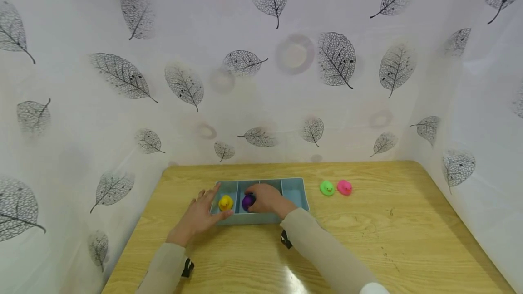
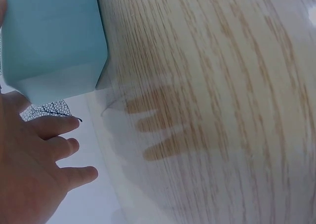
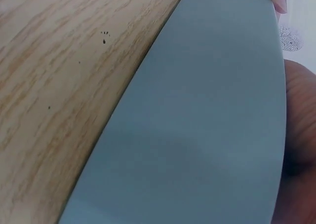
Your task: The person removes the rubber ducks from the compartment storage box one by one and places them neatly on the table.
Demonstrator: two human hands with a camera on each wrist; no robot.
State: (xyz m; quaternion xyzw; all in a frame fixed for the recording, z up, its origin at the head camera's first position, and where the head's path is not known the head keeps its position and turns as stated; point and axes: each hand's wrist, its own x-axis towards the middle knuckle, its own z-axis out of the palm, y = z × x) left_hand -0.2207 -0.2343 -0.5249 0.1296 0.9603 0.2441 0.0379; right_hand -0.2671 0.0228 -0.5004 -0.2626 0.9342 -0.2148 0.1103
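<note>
A light blue tray [image 1: 254, 218] with a row of compartments stands on the table. In its leftmost compartment sits a yellow rubber duck [image 1: 225, 203]. My right hand [image 1: 267, 198] reaches into the tray from the right and grips a purple duck [image 1: 247, 202] in the second compartment from the left; fingers hide part of it. My left hand [image 1: 200, 214] is at the tray's left end, with fingers spread, the index finger by the back corner and the thumb by the front edge. In the left wrist view, several straight fingers [image 2: 59, 147] extend past the tray's end [image 2: 64, 78].
Right of the tray, a green duck [image 1: 327, 188] and a pink duck [image 1: 345, 187] sit side by side on the wooden table [image 1: 392, 235]. A pale curtain [image 1: 229, 112] with leaf prints surrounds the table at the back and sides.
</note>
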